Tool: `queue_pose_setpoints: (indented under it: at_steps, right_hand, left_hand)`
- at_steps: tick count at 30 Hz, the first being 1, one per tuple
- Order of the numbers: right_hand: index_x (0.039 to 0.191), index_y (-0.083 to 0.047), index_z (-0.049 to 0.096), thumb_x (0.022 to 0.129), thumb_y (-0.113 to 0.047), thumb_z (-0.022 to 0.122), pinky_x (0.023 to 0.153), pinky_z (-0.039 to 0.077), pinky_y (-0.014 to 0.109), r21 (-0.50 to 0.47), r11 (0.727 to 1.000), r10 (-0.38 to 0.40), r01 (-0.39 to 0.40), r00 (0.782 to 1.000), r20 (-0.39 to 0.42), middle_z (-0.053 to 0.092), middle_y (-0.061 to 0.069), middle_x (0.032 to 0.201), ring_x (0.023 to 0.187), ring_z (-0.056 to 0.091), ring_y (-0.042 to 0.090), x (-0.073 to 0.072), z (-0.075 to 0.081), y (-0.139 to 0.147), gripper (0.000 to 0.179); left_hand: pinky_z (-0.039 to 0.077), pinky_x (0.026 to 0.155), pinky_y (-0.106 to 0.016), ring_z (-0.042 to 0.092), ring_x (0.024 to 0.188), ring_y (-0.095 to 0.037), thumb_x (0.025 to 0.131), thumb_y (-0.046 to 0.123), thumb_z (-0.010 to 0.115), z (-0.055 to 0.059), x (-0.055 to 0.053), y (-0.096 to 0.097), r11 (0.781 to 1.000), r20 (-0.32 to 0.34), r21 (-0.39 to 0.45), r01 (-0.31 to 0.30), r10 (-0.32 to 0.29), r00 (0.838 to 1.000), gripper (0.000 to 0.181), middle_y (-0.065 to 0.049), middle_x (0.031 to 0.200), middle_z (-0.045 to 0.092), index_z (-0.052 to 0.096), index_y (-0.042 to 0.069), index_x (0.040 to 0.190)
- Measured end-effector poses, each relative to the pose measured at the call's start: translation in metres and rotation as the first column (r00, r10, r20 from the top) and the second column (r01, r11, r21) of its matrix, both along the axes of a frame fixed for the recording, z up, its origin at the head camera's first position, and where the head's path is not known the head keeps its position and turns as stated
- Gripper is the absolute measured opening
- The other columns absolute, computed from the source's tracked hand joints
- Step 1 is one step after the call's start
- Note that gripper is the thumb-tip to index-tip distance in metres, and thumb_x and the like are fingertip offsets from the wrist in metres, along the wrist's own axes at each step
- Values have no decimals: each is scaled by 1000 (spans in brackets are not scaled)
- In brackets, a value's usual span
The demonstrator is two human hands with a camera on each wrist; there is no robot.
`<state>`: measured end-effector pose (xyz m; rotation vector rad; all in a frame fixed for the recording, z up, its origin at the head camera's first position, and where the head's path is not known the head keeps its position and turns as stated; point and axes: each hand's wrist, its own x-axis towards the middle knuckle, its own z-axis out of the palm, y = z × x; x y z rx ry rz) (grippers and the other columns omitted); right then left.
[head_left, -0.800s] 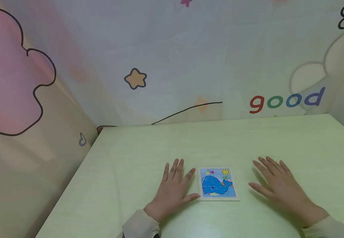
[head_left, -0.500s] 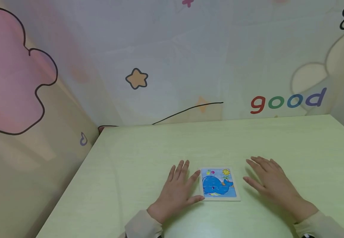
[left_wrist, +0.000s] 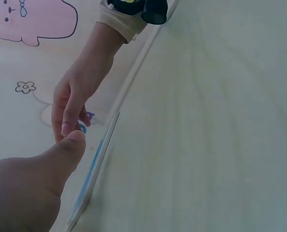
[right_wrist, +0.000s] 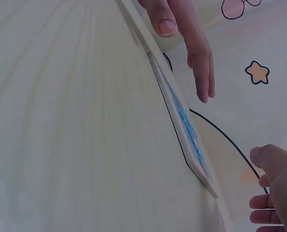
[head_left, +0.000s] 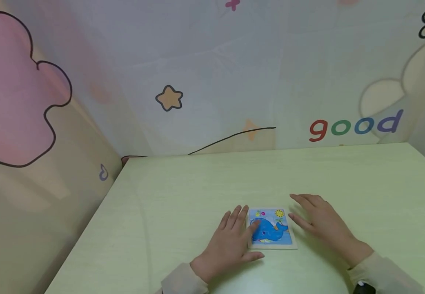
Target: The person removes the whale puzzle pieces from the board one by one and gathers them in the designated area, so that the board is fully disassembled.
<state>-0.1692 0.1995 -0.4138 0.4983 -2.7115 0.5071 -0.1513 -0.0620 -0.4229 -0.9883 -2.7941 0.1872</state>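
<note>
Head view: The whale puzzle (head_left: 274, 234) lies flat on the tabletop (head_left: 183, 188), picture up, between your hands. Your left hand (head_left: 227, 247) is open, fingers extended; the index finger overlaps the picture's left part, and the thumb stands off the near edge. Your right hand (head_left: 324, 222) is also open, fingers relaxed, holding nothing, just beside the right edge. The step in hand appears to be placing both hands about the puzzle. Set the left fingertips on the pale frame (head_left: 272, 246) rather than on the picture; pressing the pieces could shift them.

Left wrist view: The puzzle shows nearly edge-on and low against the tabletop. Your left thumb overlaps the right hand along the line of sight; contact cannot be judged here. Keep both hands low so that the fingertips meet the frame's thin side.

Right wrist view: Your left fingers show beyond the frame, your right hand at the right border, gripping nothing. Approach the right side squarely and match light pressure on both sides to avoid skewing the puzzle.
</note>
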Motion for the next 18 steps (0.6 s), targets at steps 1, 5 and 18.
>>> queue_pose_setpoints:
  at_steps: [1, 5, 18]
  right_hand:
    - [131, -5, 56, 87, -31, 69, 96, 44, 58, 2, 1000, 4, -4, 1000, 6, 61, 20, 123, 115, 54, 40, -1, 1, -2, 52]
    - [126, -4, 60, 87, -27, 70, 94, 47, 56, 6, 999, 34, -34, 999, 7, 63, 18, 119, 113, 56, 38, -3, 3, -11, 46]
    - [118, -5, 66, 87, -21, 69, 92, 50, 48, 18, 995, 94, -94, 996, -8, 66, 13, 112, 106, 59, 31, -12, 0, -37, 35]
  left_hand:
    - [27, 117, -44, 25, 147, -31, 90, 72, 36, -1, 1, 1, 1000, -5, -4, 12, -12, 1000, 73, -13, 159, 24, 37, 28, 148]
    - [31, 115, -44, 27, 146, -31, 91, 72, 30, -2, 6, 5, 998, -29, -27, 61, -62, 998, 72, -13, 158, 26, 38, 28, 148]
    - [26, 118, -44, 21, 148, -31, 96, 67, 20, -12, 11, 10, 994, 42, 13, 111, -112, 993, 69, -12, 160, 20, 32, 27, 150]
